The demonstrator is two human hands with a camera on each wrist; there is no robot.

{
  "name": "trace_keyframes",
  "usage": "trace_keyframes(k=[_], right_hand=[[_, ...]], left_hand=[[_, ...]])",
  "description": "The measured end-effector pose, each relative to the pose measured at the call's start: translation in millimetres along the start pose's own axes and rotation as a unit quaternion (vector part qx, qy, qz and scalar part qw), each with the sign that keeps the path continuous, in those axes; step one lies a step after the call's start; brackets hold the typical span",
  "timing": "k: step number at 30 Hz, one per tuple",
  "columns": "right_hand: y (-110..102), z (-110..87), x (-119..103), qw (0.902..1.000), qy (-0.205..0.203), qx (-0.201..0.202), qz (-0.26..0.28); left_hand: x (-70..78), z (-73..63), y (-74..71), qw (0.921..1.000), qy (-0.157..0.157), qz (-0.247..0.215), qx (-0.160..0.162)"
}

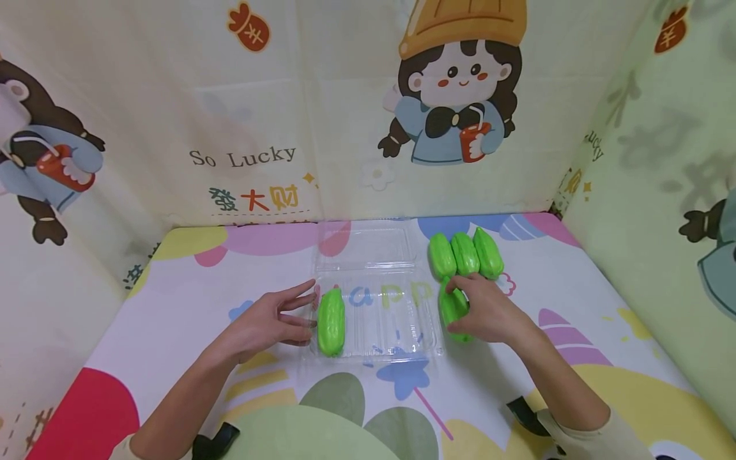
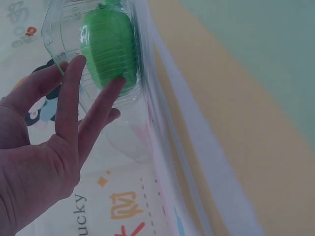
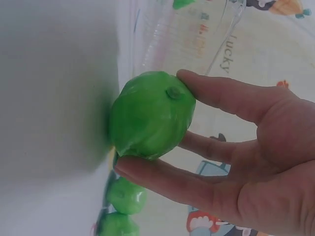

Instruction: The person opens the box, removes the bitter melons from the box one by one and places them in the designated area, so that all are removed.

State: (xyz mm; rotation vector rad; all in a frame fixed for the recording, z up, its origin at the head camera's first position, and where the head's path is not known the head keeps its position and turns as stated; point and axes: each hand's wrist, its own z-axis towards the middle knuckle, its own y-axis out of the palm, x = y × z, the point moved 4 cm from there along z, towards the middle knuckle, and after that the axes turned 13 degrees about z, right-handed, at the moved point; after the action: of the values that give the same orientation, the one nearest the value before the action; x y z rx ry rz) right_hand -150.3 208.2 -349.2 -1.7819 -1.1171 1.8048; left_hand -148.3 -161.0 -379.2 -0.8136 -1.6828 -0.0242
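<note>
A clear plastic clamshell box (image 1: 379,345) lies on the table with its lid (image 1: 368,246) folded back. One glossy green ribbed toy gourd (image 1: 331,322) sits lengthwise at the left side of the box. My left hand (image 1: 261,322) is beside the box's left wall, its fingers extended; in the left wrist view the fingertips (image 2: 78,61) are at the clear wall. Right of the box, my right hand (image 1: 485,306) pinches a second green gourd (image 3: 152,115) between thumb and fingers. That gourd appears to be on the tabletop or very near it.
Three more green gourds (image 1: 466,255) stand side by side behind the right hand, near the lid's right edge. A patterned cloth (image 1: 345,128) hangs along the back and both sides. The table (image 1: 190,306) has a printed cover.
</note>
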Motion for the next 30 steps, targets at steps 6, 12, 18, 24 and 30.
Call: trace_keyframes(k=[6, 12, 18, 24, 30], right_hand=[[-1.0, -0.2, 0.9, 1.0000, 0.004, -0.003, 0.006], [-2.2, -0.8, 0.4, 0.9999, 0.008, -0.006, 0.007], [-3.0, -1.1, 0.3, 1.0000, 0.007, -0.004, 0.005], [-2.8, -0.4, 2.3, 0.9998, 0.008, -0.003, 0.019], [-4.5, 1.4, 4.8, 0.9997, 0.019, 0.007, 0.016]], left_hand=[[0.1, -0.7, -0.4, 1.0000, 0.001, 0.003, 0.000], [0.4, -1.3, -0.4, 1.0000, 0.002, 0.007, 0.002], [1.1, -1.2, -0.3, 1.0000, 0.003, 0.009, 0.001], [0.3, -0.5, -0.3, 0.9999, 0.000, 0.012, 0.002], [-0.1, -0.1, -0.5, 0.9999, -0.003, 0.013, 0.004]])
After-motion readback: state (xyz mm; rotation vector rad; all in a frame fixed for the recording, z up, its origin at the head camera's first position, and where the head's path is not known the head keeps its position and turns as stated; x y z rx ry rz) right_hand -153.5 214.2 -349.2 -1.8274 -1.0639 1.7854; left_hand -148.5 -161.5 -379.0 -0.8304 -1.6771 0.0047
